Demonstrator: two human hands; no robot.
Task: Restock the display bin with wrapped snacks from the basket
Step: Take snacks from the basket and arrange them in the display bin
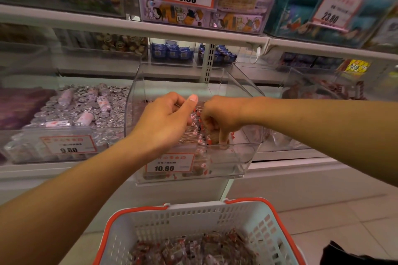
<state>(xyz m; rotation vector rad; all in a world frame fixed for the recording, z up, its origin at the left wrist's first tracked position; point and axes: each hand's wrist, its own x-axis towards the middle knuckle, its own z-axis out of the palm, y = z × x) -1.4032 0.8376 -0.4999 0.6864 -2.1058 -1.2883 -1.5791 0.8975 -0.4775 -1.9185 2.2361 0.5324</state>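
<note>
Left grip [165,118] curls round a bunch of wrapped snacks [197,129]; right grip [219,118] pinches into the same bunch, just beside it. Both are inside the clear display bin [237,163]. Below them, the basket [215,215] holds more snacks.

My bin [241,163] at centre frame is clear, glossy plastic — smooth walls. Its snacks [199,135] wear shiny transparent film. At the bottom, my basket [193,217] is matt white perforated plastic — orange rim.
</note>
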